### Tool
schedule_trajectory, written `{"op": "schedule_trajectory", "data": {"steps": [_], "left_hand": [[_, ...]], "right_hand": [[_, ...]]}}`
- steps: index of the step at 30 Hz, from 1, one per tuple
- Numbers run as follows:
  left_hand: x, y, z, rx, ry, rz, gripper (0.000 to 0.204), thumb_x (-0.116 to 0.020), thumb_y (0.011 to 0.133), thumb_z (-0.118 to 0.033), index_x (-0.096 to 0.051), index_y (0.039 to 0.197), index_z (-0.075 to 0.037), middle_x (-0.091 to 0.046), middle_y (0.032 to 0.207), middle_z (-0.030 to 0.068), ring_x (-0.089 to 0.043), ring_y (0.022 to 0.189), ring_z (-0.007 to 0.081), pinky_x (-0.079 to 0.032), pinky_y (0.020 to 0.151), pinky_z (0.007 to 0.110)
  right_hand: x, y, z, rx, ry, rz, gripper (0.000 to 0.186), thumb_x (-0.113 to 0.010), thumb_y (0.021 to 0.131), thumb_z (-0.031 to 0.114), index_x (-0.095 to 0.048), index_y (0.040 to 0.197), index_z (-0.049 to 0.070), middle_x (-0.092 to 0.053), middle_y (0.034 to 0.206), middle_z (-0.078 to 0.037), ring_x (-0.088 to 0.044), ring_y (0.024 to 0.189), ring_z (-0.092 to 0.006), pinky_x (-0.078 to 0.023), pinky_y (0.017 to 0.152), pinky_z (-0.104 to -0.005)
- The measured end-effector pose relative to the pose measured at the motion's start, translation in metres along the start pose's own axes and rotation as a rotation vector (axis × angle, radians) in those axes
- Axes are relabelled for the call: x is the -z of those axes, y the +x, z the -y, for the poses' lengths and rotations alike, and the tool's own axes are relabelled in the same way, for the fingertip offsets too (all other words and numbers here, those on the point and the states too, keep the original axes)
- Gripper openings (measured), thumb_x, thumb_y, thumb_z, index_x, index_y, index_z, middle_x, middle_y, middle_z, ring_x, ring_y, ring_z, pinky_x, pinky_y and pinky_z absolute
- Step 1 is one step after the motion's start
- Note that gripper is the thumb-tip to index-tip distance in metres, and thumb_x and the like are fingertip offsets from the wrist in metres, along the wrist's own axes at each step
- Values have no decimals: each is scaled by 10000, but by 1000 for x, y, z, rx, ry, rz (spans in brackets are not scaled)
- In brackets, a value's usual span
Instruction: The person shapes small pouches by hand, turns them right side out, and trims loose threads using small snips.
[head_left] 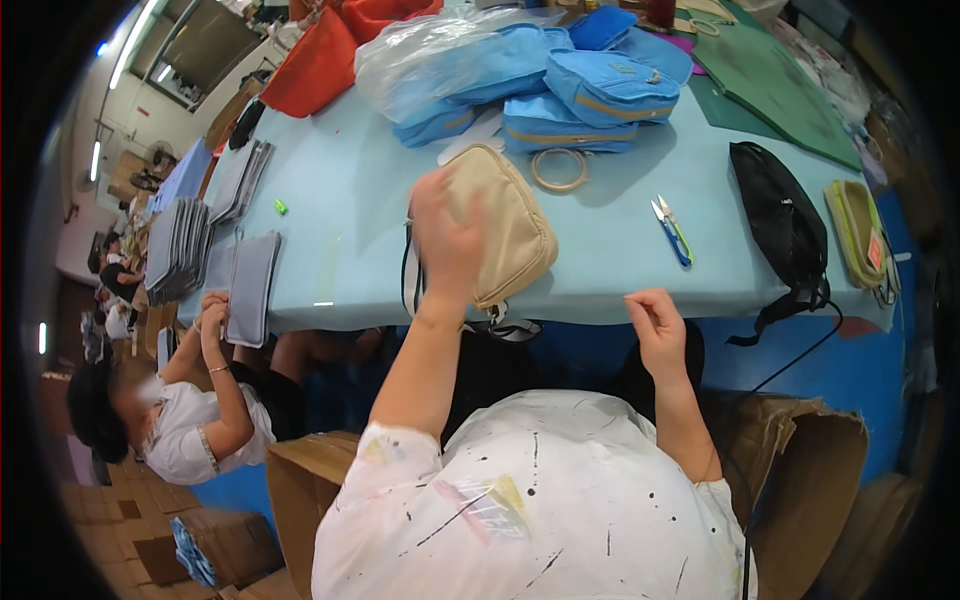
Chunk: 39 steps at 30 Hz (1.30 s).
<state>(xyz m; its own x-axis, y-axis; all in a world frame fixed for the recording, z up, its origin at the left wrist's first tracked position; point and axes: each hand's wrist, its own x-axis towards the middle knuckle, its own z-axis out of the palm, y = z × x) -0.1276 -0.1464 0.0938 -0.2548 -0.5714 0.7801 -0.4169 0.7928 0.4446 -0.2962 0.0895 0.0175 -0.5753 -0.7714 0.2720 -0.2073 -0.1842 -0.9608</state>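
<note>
A beige zippered bag [512,232] lies on the light blue tabletop in front of me. Its black strap [408,265] hangs along the left side, and a buckle end dangles over the table's front edge. Over the bag's left part is my left hand [448,235], smeared by motion, so its fingers cannot be read. To the right of the bag, at the table's front edge, my right hand [660,325] is raised with its fingers curled together. Whether anything small is between them I cannot make out.
Blue bags [600,85] and clear plastic [410,70] are piled behind a tape roll [560,170]. Thread snips [672,232], a black bag [780,215] and a yellow-green pouch [855,235] lie right. At left, a co-worker [210,410] handles grey pieces [252,285].
</note>
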Motion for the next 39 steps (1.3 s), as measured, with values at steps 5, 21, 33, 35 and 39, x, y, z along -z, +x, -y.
{"op": "schedule_trajectory", "data": {"steps": [5, 21, 33, 35, 39], "left_hand": [[41, -73, 49, 760, -242, 89, 697, -726, 814, -243, -347, 1332, 29, -523, 1093, 138, -501, 976, 191, -432, 837, 315], [36, -79, 20, 725, -101, 184, 782, -770, 745, -276, -351, 1337, 17, -526, 1120, 167, -485, 1064, 257, -411, 888, 408], [4, -84, -41, -238, 115, 336, 418, -655, 716, -93, -572, 1119, -20, -548, 1065, 86, -534, 1008, 254, -412, 829, 377], [3, -85, -41, -224, 101, 335, 404, -648, 723, -88, -575, 1115, -20, -550, 1053, 83, -537, 998, 248, -413, 823, 374], [1, -89, -40, -188, 93, 362, 392, -641, 736, -87, -578, 1117, -22, -556, 1036, 77, -542, 982, 247, -416, 816, 371]], "right_hand": [[-38, 33, 13, -164, 195, 245, 135, -598, 896, 67, -602, 1017, 6, -568, 881, -20, -525, 764, -78, -426, 679, -214], [-73, 95, 48, -285, -139, 301, 439, -681, 804, 167, -462, 1153, 13, -618, 771, -41, -577, 720, -122, -462, 662, -271], [-90, 96, 47, -267, -610, 259, 346, -637, 768, 192, -477, 1056, 86, -649, 743, -38, -644, 749, -248, -483, 648, -374], [-90, 97, 46, -259, -664, 266, 341, -637, 763, 186, -479, 1048, 84, -649, 745, -46, -642, 747, -259, -484, 649, -379], [-90, 101, 37, -258, -736, 312, 341, -647, 744, 200, -485, 1019, 79, -650, 769, -77, -637, 769, -289, -487, 667, -393]]}}
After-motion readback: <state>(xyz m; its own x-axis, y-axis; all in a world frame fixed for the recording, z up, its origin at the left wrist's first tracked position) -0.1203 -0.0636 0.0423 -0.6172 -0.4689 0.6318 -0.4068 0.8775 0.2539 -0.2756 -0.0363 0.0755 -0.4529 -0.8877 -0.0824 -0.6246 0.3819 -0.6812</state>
